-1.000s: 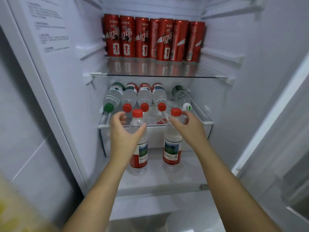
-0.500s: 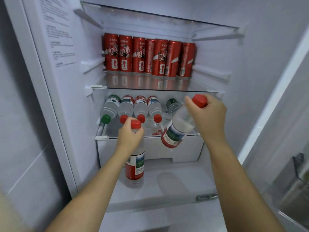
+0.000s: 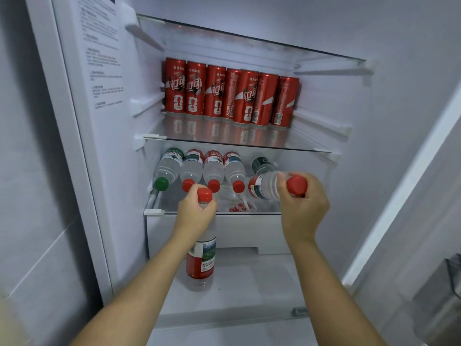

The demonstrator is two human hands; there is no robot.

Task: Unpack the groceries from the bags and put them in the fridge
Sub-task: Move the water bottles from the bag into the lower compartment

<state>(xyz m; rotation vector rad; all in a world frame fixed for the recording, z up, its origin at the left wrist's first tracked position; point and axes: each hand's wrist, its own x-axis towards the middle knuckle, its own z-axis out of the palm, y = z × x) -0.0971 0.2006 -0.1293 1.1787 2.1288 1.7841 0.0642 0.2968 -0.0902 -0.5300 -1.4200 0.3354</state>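
The fridge [image 3: 374, 126] stands open and fills the view. On its left inner wall is a sheet of print [image 3: 104, 58], too small to read. Of its glass shelves, the top shelf [image 3: 249, 38] is cut off at the upper edge. The middle shelf [image 3: 199, 140] carries seven red cans [image 3: 232, 96], upright in a row at the back.

The shelf below [image 3: 159, 211], over a white drawer [image 3: 249, 231], holds four water bottles [image 3: 212, 168] lying side by side with caps facing out, one green and three red. A fifth bottle with a green label [image 3: 262, 164] lies behind them on the right, mostly hidden. A clear bag with red print [image 3: 239, 207] lies crumpled near the shelf's front edge.

The right hand [image 3: 301, 203] grips the cap end of a water bottle [image 3: 264, 186], held on its side just right of the row, base pointing left. Whether it rests on the shelf cannot be told.

The left hand [image 3: 197, 211] is curled round the neck of a second bottle [image 3: 200, 260], which stands upright on the fridge floor [image 3: 249, 290] in front of the drawer.

At the right edge a door bin [image 3: 446, 278] is cut off and blurred.
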